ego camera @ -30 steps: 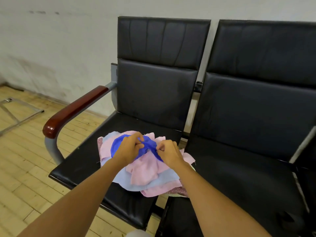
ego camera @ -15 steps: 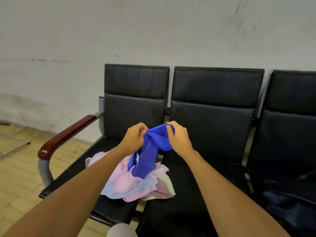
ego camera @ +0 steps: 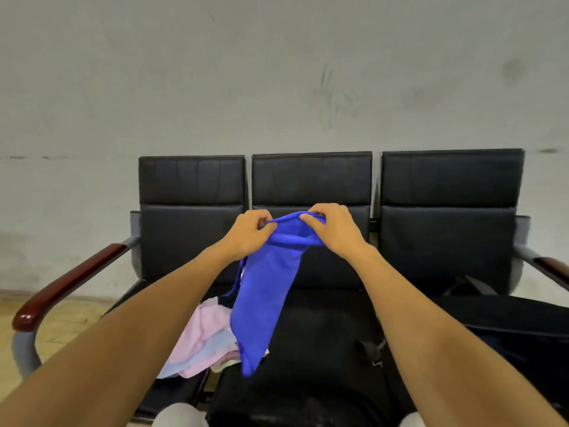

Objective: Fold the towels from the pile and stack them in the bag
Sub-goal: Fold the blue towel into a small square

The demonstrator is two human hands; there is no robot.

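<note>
Fingers (ego camera: 264, 221) of our left hand (ego camera: 248, 234) curl round one end of the blue towel's (ego camera: 264, 297) top edge, pinching it against the thumb, and the fingers of our right hand (ego camera: 334, 228) pinch the other end in the same way. Between the two hands the top edge is bunched and sags a little; the hands are near each other, level, raised in front of the backrest of the middle seat (ego camera: 311, 180). From that edge the blue towel hangs down in a long narrow drape, tilted toward our left, its lower tip in front of the seat cushions.

Below and to the left of the hanging cloth we see the pile of towels (ego camera: 203, 343), pink and pale blue with a bit of pale green at its edge, lying on the cushion of the left seat (ego camera: 191, 180). On the right seat (ego camera: 449, 180) lies a dark bag (ego camera: 508, 322); we cannot tell whether it is open. Red-brown armrests (ego camera: 66, 283) flank the three black seats, which stand against a grey wall (ego camera: 277, 72).
</note>
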